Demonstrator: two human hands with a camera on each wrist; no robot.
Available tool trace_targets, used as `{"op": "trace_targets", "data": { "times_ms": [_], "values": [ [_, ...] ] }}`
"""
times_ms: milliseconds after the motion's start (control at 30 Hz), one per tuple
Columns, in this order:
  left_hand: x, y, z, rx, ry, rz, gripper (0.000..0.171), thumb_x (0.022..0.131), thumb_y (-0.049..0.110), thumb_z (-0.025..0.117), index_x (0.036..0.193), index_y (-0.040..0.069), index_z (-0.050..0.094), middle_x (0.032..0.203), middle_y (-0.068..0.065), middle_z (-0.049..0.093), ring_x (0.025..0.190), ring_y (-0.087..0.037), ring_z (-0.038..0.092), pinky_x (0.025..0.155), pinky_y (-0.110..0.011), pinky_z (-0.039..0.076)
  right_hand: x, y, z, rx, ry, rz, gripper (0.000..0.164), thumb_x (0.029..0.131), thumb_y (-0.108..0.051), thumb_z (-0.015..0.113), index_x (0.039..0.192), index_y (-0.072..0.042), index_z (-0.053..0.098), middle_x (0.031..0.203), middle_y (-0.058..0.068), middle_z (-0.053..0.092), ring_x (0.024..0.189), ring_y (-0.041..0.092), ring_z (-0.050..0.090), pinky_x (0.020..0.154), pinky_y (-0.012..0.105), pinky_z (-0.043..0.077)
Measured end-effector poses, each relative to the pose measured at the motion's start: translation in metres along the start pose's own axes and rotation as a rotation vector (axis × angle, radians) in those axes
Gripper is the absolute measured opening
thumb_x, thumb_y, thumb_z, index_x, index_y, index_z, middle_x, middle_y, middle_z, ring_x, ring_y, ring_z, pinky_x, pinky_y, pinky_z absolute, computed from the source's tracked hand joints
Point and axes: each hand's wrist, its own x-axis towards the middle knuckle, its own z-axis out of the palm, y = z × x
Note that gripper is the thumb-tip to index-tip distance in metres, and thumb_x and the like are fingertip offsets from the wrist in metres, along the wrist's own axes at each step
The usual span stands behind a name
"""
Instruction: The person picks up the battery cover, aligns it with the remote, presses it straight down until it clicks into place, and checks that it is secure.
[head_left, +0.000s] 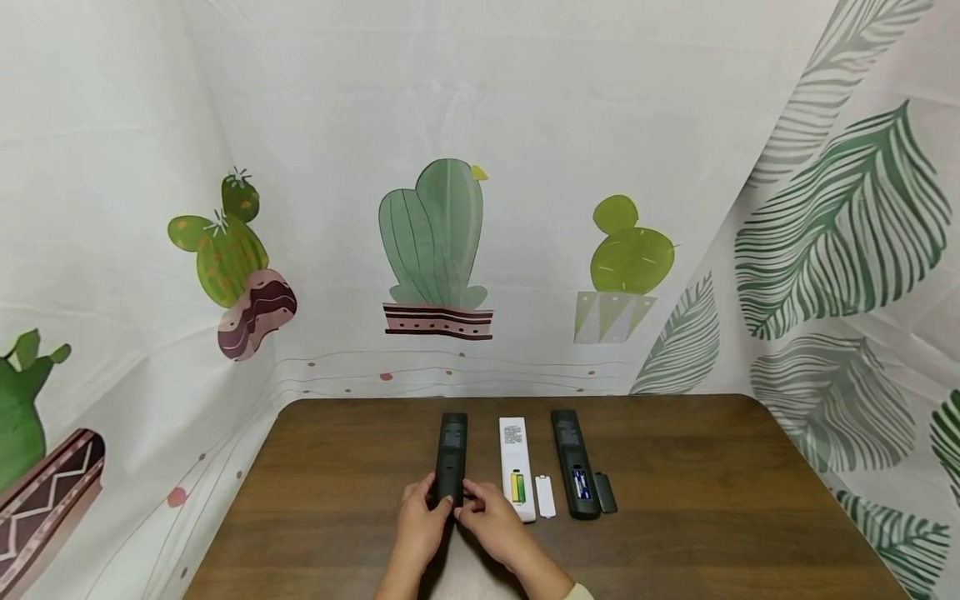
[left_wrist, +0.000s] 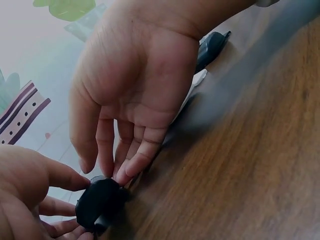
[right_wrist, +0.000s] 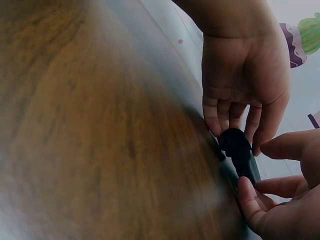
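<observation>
On the table, a black remote control (head_left: 452, 446) lies with its back facing up, and both hands are at its near end. My left hand (head_left: 420, 522) grips its left side, thumb on top. From the right, my right hand (head_left: 495, 523) holds the same end between thumb and fingers. Seen end-on in the left wrist view, the dark remote (left_wrist: 97, 202) sits between the two hands' fingertips. Fingers cover part of its near end, so the battery cover there cannot be made out clearly.
Right of the hands lies a white remote (head_left: 513, 450) with yellow-green batteries (head_left: 517, 487) showing, its white cover (head_left: 545, 497) beside it. Further right is another black remote (head_left: 567, 442) with blue batteries (head_left: 580, 482) and a loose black cover (head_left: 605, 492). A printed cloth (head_left: 540, 125) hangs behind the wooden table (head_left: 697, 483).
</observation>
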Motion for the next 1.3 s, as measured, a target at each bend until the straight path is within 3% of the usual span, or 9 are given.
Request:
{"op": "trace_targets", "data": {
  "times_ms": [333, 867, 1300],
  "values": [
    [-0.0017, 0.0023, 0.0005, 0.055, 0.015, 0.021, 0.052, 0.087, 0.010, 0.072, 0.133, -0.010, 0.058, 0.119, -0.023, 0.060, 0.105, -0.032, 0.061, 0.091, -0.050, 0.050, -0.0020, -0.0018, -0.0003, -0.065, 0.014, -0.006, 0.059, 0.088, -0.014, 0.071, 0.136, 0.014, 0.053, 0.111, 0.017, 0.060, 0.092, 0.011, 0.061, 0.079, 0.016, 0.048],
    [-0.0055, 0.0057, 0.0019, 0.100, 0.047, 0.019, 0.052, 0.084, 0.010, 0.074, 0.131, -0.008, 0.061, 0.115, -0.019, 0.059, 0.104, -0.032, 0.059, 0.090, -0.050, 0.049, -0.0024, -0.0014, 0.0004, -0.116, 0.025, -0.016, 0.056, 0.087, -0.017, 0.072, 0.132, 0.014, 0.057, 0.109, 0.014, 0.060, 0.090, 0.007, 0.058, 0.080, 0.017, 0.047],
    [-0.0039, 0.0055, 0.0024, 0.063, 0.056, -0.021, 0.052, 0.085, 0.011, 0.074, 0.132, -0.006, 0.061, 0.116, -0.019, 0.059, 0.101, -0.029, 0.060, 0.085, -0.045, 0.051, -0.0030, -0.0049, -0.0002, -0.094, 0.020, 0.000, 0.054, 0.089, -0.017, 0.071, 0.132, 0.013, 0.058, 0.111, 0.016, 0.060, 0.092, 0.011, 0.060, 0.079, 0.018, 0.047]
  ]
}}
